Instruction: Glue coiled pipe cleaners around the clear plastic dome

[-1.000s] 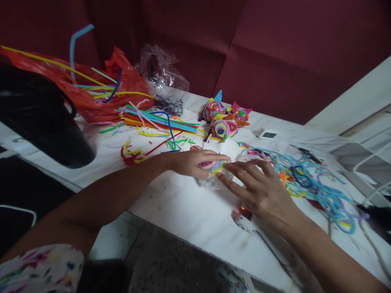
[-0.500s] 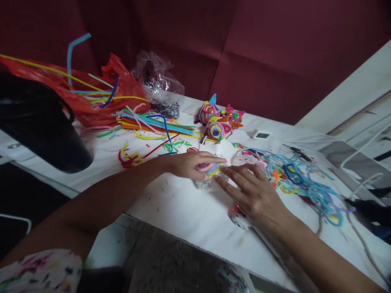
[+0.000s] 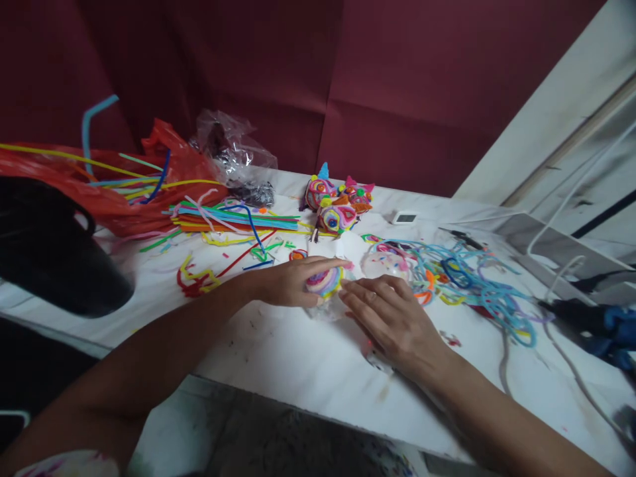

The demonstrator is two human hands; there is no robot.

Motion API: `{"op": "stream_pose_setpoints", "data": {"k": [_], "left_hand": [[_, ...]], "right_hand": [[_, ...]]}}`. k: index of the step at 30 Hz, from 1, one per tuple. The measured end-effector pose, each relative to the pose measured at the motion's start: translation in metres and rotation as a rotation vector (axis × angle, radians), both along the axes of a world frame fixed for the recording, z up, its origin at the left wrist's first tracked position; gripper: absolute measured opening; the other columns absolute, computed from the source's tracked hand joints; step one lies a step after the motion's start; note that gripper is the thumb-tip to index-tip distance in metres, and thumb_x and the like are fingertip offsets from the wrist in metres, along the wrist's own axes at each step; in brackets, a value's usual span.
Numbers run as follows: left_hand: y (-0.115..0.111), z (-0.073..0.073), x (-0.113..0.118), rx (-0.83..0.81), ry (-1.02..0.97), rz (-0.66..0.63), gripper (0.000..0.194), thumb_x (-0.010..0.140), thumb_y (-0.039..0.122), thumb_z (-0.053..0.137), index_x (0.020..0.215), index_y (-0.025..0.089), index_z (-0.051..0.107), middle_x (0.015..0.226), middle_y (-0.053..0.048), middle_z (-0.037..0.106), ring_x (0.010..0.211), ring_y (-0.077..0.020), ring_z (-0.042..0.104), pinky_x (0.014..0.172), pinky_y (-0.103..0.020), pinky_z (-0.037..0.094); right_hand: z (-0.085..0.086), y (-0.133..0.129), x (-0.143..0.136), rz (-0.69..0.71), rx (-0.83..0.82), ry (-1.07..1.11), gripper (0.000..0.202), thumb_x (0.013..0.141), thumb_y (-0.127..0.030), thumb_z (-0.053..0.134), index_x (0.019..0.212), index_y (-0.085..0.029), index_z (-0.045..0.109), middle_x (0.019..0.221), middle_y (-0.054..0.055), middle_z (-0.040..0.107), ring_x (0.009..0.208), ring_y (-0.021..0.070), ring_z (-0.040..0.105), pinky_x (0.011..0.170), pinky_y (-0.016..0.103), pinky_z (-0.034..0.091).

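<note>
A round piece coiled from colourful pipe cleaners (image 3: 325, 282), banded in pink, purple, blue and yellow, rests low over the white tabletop. My left hand (image 3: 293, 281) curves around it, the index finger along the far side and the thumb at the near side. From the right, my right hand (image 3: 385, 305) meets its edge, fingers bent and drawn together; its fingertips are partly hidden. Clear plastic (image 3: 322, 310) shows beneath the piece. Partly under my right hand sits a small white object with red (image 3: 378, 359), whose kind I cannot make out.
Three finished-looking pipe-cleaner fish (image 3: 338, 215) stand at the back. A pipe-cleaner bundle (image 3: 238, 217), a red plastic bag (image 3: 193, 175) and a black container (image 3: 54, 252) are on the left. Loose light-blue pipe cleaners (image 3: 507, 305) and a small white display (image 3: 404, 217) lie right.
The camera view has shifted, so the table sits lower and further left. My right fingers have drawn closer together against the round piece. My left hand keeps its hold.
</note>
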State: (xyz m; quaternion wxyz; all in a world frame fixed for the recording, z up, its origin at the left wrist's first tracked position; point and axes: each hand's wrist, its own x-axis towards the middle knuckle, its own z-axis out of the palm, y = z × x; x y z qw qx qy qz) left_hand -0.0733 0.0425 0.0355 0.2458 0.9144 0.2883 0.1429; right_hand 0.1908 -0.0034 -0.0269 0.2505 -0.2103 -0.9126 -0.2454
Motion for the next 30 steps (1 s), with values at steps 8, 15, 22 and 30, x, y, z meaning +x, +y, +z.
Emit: {"op": "stream_pose_setpoints", "data": {"k": [8,15,22,30], "left_hand": [[-0.002,0.001,0.002,0.023,0.025,0.0,0.067,0.072,0.015,0.057,0.131,0.025,0.028,0.142,-0.004,0.034,0.131,-0.0166,0.033,0.107,-0.028,0.025],[-0.003,0.001,0.005,0.055,0.056,0.025,0.067,0.071,0.016,0.058,0.131,0.024,0.028,0.139,-0.005,0.036,0.13,-0.0175,0.034,0.107,-0.028,0.027],[-0.002,-0.001,0.005,0.068,0.053,0.032,0.065,0.072,0.019,0.058,0.131,0.022,0.03,0.138,-0.007,0.037,0.129,-0.0192,0.035,0.107,-0.03,0.027],[0.0,-0.003,0.003,0.058,0.051,0.031,0.069,0.071,0.02,0.059,0.132,0.026,0.026,0.137,-0.004,0.037,0.128,-0.0186,0.035,0.106,-0.026,0.027]], "right_hand": [[-0.012,-0.003,-0.004,-0.028,-0.012,0.104,0.039,0.123,-0.008,0.056,0.153,-0.021,0.079,0.146,0.013,0.091,0.127,0.0309,0.084,0.107,0.051,0.064],[0.003,-0.003,-0.006,0.032,0.007,0.075,0.032,0.123,-0.008,0.059,0.148,-0.014,0.078,0.137,0.017,0.093,0.12,0.0307,0.084,0.098,0.048,0.063],[0.006,-0.005,-0.006,0.012,-0.028,0.086,0.03,0.12,-0.007,0.066,0.148,-0.01,0.076,0.135,0.02,0.092,0.12,0.033,0.085,0.099,0.05,0.063],[0.016,-0.009,0.018,-0.01,-0.222,0.25,0.038,0.119,-0.02,0.067,0.156,-0.021,0.072,0.127,0.015,0.091,0.116,0.0328,0.087,0.095,0.049,0.072]]}}
